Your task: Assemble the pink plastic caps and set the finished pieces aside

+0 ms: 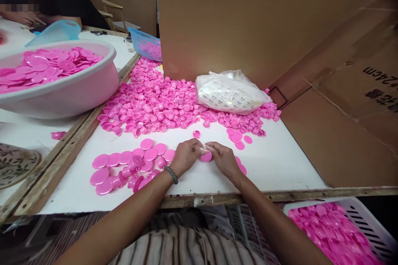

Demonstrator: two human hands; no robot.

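Observation:
Near the front of the white tabletop, my left hand [185, 156] and my right hand [224, 160] meet over a round pink plastic saucer [205, 156]. The fingers of both are closed in a pinch at its far edge. Whether a small part sits between the fingertips is hidden. Just beyond them lies a single small pink toy cup [196, 134]. Left of my left hand, pink saucers [151, 154] lie spread out, some with cups on them. A few more flat pink discs [236, 137] lie behind my right hand, and others are partly covered beside it.
A large heap of pink toy cups [155, 103] covers the back of the table, with a clear plastic bag [230, 93] on it. Cardboard walls [236, 20] stand behind and right. A basin [77, 91] of discs is at left, a white basket [373, 232] below right. Another person's hand [27, 17] rests far left.

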